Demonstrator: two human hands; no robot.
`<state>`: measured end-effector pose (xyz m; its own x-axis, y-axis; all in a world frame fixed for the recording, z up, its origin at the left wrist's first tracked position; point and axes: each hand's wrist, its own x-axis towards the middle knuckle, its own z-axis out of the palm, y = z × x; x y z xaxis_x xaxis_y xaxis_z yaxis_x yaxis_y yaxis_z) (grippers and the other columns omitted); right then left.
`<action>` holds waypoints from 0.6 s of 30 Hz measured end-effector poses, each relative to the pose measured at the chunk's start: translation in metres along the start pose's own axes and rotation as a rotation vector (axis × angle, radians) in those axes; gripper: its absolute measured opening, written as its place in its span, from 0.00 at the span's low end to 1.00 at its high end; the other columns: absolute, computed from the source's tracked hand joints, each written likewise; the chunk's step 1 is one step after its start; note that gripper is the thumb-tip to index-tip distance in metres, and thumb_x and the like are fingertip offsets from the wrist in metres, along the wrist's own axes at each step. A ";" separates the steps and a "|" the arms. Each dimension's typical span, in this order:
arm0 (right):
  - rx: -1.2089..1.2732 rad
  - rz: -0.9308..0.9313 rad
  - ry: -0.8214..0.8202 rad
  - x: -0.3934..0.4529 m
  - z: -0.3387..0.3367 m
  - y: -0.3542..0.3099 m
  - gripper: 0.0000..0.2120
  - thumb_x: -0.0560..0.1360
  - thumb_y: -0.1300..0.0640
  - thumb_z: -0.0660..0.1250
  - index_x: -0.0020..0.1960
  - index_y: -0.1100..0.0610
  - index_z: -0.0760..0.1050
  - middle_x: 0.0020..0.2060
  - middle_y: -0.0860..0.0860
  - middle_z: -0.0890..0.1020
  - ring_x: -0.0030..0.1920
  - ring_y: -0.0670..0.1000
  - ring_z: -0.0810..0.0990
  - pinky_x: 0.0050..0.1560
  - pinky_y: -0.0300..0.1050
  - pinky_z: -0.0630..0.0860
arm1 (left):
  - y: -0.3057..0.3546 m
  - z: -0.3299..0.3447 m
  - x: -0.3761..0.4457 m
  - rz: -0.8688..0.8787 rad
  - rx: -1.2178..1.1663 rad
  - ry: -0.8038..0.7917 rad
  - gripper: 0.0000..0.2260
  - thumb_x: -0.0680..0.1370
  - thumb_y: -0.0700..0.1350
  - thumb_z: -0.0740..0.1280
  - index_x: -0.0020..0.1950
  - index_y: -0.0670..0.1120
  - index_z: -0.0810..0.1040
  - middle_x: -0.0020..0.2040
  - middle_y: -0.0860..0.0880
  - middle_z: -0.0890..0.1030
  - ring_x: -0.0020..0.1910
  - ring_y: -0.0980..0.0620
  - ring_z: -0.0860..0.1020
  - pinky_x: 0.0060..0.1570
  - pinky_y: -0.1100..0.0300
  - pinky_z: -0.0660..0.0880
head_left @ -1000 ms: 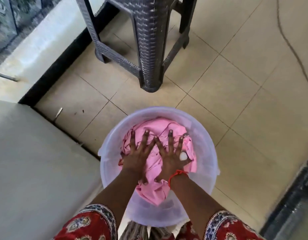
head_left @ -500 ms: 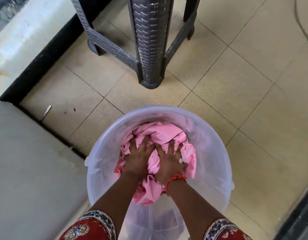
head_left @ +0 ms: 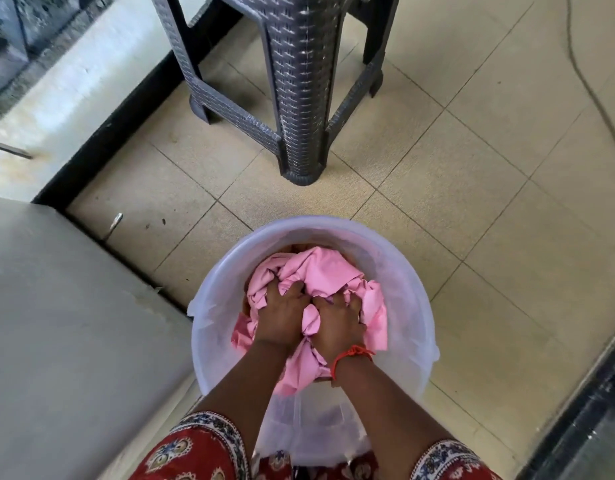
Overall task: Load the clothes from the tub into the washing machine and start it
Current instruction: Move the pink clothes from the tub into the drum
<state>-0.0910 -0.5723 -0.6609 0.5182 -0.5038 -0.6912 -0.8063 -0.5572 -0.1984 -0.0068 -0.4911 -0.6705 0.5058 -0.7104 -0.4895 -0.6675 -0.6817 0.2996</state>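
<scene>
**Head view: both hands buried in the pink cloth in the tub**

Head camera looks straight down at a translucent white tub standing on the beige tiled floor. Inside it I see a bunched pink cloth, heaped toward the far side with one tail trailing down toward the near wall. My left hand and right hand sit side by side on top of the heap, nearly touching, fingers curled down into the folds so that both are closed around handfuls of the fabric; a ridge of pink pokes up between them. A red thread band circles the right wrist. Patterned red sleeves show at the bottom edge. Just left of the tub is a flat grey surface, close to its rim. Beyond the tub, well apart from it, stands a dark woven-pattern plastic stool, only its legs and crossbars in view.
</scene>
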 end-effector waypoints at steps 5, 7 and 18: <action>0.005 -0.108 0.117 -0.056 -0.047 -0.002 0.19 0.61 0.52 0.68 0.53 0.47 0.76 0.50 0.50 0.82 0.58 0.59 0.76 0.62 0.55 0.64 | 0.032 -0.066 -0.043 0.016 -0.009 0.034 0.14 0.63 0.42 0.75 0.48 0.50 0.83 0.56 0.48 0.79 0.61 0.27 0.70 0.40 0.42 0.80; 0.003 -0.161 0.227 -0.080 -0.079 -0.006 0.19 0.57 0.55 0.73 0.48 0.49 0.79 0.45 0.51 0.84 0.52 0.57 0.79 0.60 0.53 0.62 | 0.047 -0.101 -0.060 0.007 -0.040 0.031 0.13 0.68 0.43 0.71 0.52 0.50 0.82 0.59 0.48 0.77 0.65 0.28 0.66 0.45 0.41 0.78; 0.095 -0.176 0.364 -0.179 -0.257 -0.050 0.19 0.65 0.50 0.60 0.54 0.45 0.75 0.55 0.50 0.80 0.61 0.61 0.73 0.61 0.57 0.67 | 0.117 -0.315 -0.125 0.058 0.048 0.219 0.17 0.62 0.46 0.73 0.50 0.50 0.82 0.56 0.48 0.78 0.62 0.28 0.68 0.47 0.43 0.78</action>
<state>-0.0703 -0.6237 -0.3486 0.7035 -0.6163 -0.3538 -0.7105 -0.6007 -0.3665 0.0237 -0.5375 -0.3163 0.5690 -0.7725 -0.2820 -0.7212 -0.6335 0.2802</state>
